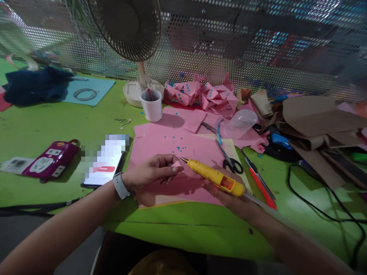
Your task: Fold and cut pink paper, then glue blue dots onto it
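My right hand [222,195] is wrapped round a yellow hot glue gun [208,173], its metal nozzle pointing left. A clear glue stick [262,202] runs out of the gun's back end along my forearm. My left hand [157,170] pinches a small piece of pink paper [176,164] between thumb and fingers, close to the nozzle; whether the two touch I cannot tell. Both hands are above a pink sheet of paper [155,141]. Tiny blue paper dots [178,148] are scattered on that sheet. Black-handled scissors [231,162] lie just beyond the glue gun.
Folded pink paper pieces [187,91] are heaped at the back beside a white cup [151,107] and a fan [126,23]. A phone [104,164] and purple power strip [51,158] lie left. Right are a red cutter [260,187], brown paper scraps [309,114] and a black cable [304,208].
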Tool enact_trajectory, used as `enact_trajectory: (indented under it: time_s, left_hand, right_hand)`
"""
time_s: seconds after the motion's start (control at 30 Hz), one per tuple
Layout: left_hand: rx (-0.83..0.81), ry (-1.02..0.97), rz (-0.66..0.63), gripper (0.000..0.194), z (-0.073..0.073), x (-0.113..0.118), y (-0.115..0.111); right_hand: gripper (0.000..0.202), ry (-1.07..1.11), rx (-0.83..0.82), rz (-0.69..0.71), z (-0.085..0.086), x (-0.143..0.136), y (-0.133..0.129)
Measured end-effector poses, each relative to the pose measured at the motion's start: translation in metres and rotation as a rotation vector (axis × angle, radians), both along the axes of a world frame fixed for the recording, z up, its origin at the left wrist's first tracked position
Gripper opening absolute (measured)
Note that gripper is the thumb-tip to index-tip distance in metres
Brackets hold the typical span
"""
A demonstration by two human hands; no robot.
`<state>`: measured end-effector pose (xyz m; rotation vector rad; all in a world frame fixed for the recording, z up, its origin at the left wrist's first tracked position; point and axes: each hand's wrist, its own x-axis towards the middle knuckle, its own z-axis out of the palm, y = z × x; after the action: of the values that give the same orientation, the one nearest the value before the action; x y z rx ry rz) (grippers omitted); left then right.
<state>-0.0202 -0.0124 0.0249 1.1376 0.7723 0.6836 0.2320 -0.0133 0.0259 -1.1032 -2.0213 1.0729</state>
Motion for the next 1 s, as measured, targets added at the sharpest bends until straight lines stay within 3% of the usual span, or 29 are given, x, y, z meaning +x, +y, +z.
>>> enact_trajectory:
  time_s: [1.0]
  left_hand:
    - [-0.053, -0.107, 0.028, 0.025, -0.008, -0.002, 0.002]
  right_hand:
    - [0.021, -0.046, 0.046, 0.004, -0.012, 0.007, 0.000]
